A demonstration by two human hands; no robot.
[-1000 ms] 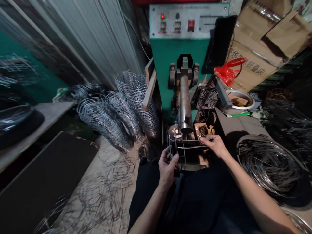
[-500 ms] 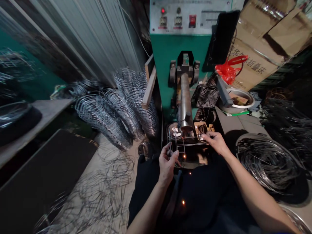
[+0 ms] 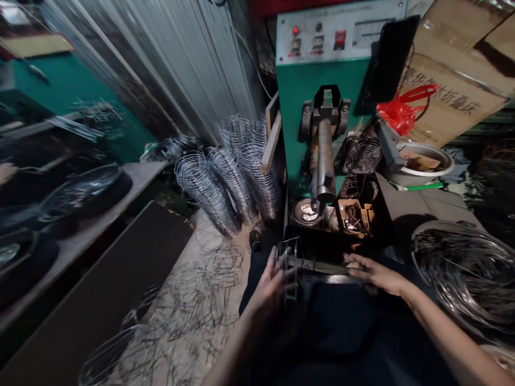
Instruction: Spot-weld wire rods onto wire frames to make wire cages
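My left hand [image 3: 274, 279], blurred by motion, is at a small bent wire frame [image 3: 293, 262] low in the middle of the head view. Its fingers are spread around the wires, and the grip is smeared. To the right, my right hand [image 3: 372, 272] has its fingers apart beside the dark tray's front edge, with nothing seen in it. Above both hands, the metal cylinder [image 3: 325, 161] of a green machine [image 3: 295, 118] points down toward me. A dark tray [image 3: 309, 238] under the cylinder holds a round dish and a small cardboard box.
Stacks of wire rings [image 3: 209, 193] stand left of the machine, with loose wire pieces [image 3: 201, 295] on the floor. A basin of wires [image 3: 462, 273] lies at the right. Behind are a metal bowl [image 3: 422, 174], a red bag [image 3: 402, 115] and cardboard [image 3: 442, 91].
The view has swung left. Both hands have drawn down from the cylinder, and the wire frame has come away with my left hand. My right hand has let go of the wire. The sparks are gone.
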